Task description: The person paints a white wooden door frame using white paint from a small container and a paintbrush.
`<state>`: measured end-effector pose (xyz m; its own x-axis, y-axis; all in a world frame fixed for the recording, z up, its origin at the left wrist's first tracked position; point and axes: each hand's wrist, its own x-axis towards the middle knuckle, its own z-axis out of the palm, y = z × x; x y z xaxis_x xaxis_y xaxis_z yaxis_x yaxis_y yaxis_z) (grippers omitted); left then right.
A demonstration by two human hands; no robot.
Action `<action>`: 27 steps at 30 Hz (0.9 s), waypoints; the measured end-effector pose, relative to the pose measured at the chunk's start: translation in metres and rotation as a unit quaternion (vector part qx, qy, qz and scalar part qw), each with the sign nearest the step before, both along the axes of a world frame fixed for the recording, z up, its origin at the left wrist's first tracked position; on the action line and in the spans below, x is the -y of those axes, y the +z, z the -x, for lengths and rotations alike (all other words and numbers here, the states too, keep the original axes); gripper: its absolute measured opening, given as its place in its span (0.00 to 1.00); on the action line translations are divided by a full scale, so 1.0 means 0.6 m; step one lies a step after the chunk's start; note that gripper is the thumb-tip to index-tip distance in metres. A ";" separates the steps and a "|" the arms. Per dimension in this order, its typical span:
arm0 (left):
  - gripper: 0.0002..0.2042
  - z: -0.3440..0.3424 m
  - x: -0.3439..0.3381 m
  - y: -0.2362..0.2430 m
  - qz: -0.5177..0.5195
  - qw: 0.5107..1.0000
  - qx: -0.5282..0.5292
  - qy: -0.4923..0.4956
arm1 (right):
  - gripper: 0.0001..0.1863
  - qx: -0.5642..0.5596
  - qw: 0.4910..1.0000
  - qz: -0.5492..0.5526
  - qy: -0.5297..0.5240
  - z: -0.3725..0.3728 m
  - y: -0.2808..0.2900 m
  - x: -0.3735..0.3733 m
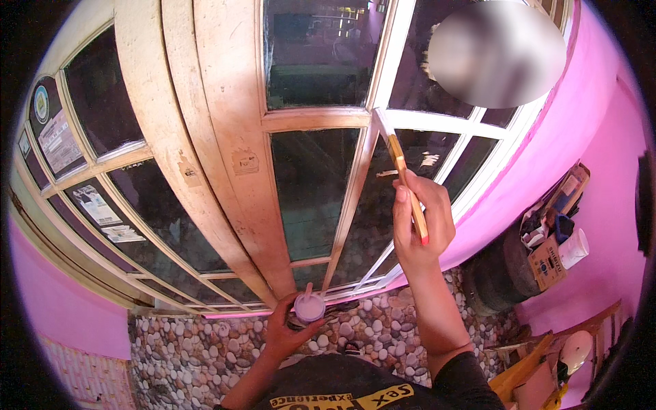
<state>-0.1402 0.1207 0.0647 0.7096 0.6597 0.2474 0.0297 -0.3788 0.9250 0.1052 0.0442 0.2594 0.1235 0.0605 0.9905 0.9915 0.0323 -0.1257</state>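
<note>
My right hand grips a paintbrush with a yellow handle and red tip. Its pale bristles lie against the frame where a vertical bar meets a crossbar, on a glazed wooden window frame. The frame is bright white at the right and weathered cream or tan further left. Low in the view, my left hand holds a small round cup of pale paint, with a stick standing up in it.
Pink walls flank the frames. At the right stands a dark drum with boxes and clutter on it. Wooden pieces lean at the lower right. The floor is pebble-patterned. A blurred patch hides the upper right.
</note>
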 end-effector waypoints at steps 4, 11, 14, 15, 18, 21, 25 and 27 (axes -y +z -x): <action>0.38 -0.002 0.004 -0.009 0.012 1.000 0.018 -0.006 | 0.12 -0.022 0.999 0.032 0.005 0.006 -0.034 0.005; 0.39 0.006 0.004 -0.006 -0.006 1.000 -0.012 0.013 | 0.12 -0.045 0.996 0.074 0.018 0.014 -0.073 0.030; 0.39 0.006 0.002 -0.013 -0.037 0.999 -0.010 0.008 | 0.12 -0.036 0.999 0.033 0.009 0.011 -0.024 0.017; 0.39 0.003 0.003 -0.013 -0.039 0.999 -0.012 0.006 | 0.12 -0.032 0.999 0.027 0.010 0.009 -0.014 0.014; 0.39 -0.006 0.008 -0.012 -0.014 1.000 0.017 0.000 | 0.12 -0.015 0.999 0.045 0.002 0.000 -0.031 0.010; 0.39 -0.006 0.012 -0.010 0.012 1.000 0.014 0.001 | 0.11 -0.057 0.994 0.092 0.011 0.002 -0.096 0.022; 0.38 0.002 0.007 -0.011 0.000 1.000 -0.001 0.008 | 0.12 -0.078 0.989 0.127 0.017 0.017 -0.109 0.038; 0.38 0.003 0.006 -0.013 -0.006 1.000 -0.006 0.011 | 0.13 -0.051 0.994 0.095 0.017 0.017 -0.084 0.037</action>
